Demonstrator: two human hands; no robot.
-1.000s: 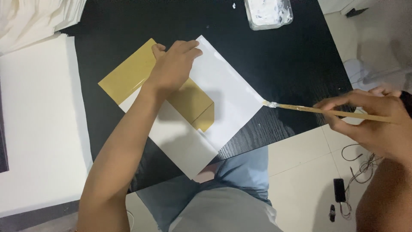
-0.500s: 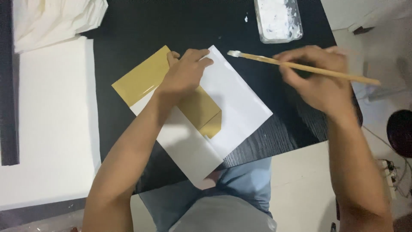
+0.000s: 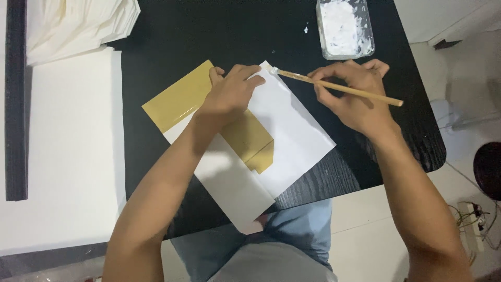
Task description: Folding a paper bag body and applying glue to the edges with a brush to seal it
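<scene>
Resting palm-down on the gold paper (image 3: pixel 180 99), the left hand (image 3: pixel 229 94) is laid flat with its fingers spread loosely, nothing being gripped; its fingertips reach the top edge of the white sheet (image 3: pixel 292 130). The gold paper is seen lying partly under and partly over that white sheet, with 1 folded gold flap (image 3: pixel 250 140) showing below the wrist. Both papers are placed on the black table (image 3: pixel 219 36), the white sheet's lower corner overhanging the near edge. A thin wooden brush (image 3: pixel 339 87) is pinched between the fingers of the right hand (image 3: pixel 355 96), its white-coated tip touching the top corner of the white sheet. A clear tub of white paste (image 3: pixel 344 26) is set just beyond the right hand. A stack of white sheets (image 3: pixel 57 141) is seen at the left.
</scene>
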